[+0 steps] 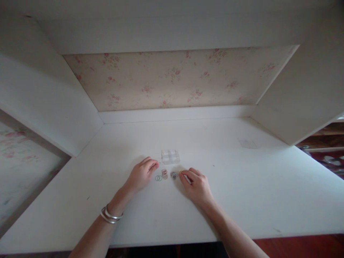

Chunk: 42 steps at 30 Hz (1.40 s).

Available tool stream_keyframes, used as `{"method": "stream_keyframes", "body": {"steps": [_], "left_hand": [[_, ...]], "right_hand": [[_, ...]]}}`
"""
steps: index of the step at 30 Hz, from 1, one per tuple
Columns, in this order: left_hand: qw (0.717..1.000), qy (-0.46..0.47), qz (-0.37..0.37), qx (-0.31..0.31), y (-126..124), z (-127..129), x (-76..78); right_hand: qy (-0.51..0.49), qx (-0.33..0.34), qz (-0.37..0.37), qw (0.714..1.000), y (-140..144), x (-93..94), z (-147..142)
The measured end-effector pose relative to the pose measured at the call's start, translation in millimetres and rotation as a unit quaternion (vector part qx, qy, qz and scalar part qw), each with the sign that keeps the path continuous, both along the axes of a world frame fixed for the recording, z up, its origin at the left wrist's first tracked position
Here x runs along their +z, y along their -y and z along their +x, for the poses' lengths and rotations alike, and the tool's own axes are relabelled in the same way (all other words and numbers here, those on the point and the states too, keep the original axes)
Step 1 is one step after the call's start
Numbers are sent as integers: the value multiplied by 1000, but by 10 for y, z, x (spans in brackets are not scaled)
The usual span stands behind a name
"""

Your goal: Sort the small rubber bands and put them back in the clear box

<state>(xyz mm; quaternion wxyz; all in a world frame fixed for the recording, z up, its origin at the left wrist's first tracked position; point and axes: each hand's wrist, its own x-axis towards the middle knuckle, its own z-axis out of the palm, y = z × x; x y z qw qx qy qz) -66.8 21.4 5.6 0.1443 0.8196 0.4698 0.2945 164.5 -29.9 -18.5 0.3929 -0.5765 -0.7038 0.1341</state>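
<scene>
My right hand [195,184] pinches a small yellowish ring-shaped band [180,172] between thumb and fingertip, just above the white tabletop. Close by its fingertips lies a small group of grey bands [174,176]. My left hand [143,172] has its thumb and fingers pressed together; whatever is between them, if anything, is too small to make out. Between the two hands are pinkish bands [165,174] and thin greenish bands [158,178]. A clear compartment box [170,157] stands just beyond them, a little past my left fingertips.
A flat clear piece of plastic [247,144] rests at the right back of the white table [242,193]. Side panels [303,89] and a floral back wall [172,80] enclose the far end. A small dark sliver [88,198] lies at the left.
</scene>
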Motion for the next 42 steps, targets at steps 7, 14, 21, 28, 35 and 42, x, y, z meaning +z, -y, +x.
{"method": "stream_keyframes", "body": {"steps": [7,14,21,28,35,42], "left_hand": [[998,-57,19,8,-457,244,-7],[997,-74,9,0,-629,316,-44],[997,-71,-16,-23,-652,314,-35],[999,31,19,30,-379,176,42],[999,-22,-16,22,149,-62,-68],[993,-111,-25,-29,250,-110,-102]], "right_hand": [[-156,-99,-58,981,-111,-3,83],[-182,-91,-78,976,-149,-8,85],[-175,-76,-87,978,-154,-9,84],[-127,-61,-76,987,-134,-33,80],[96,89,20,991,-28,1,3],[212,99,36,971,-8,3,-61]]}}
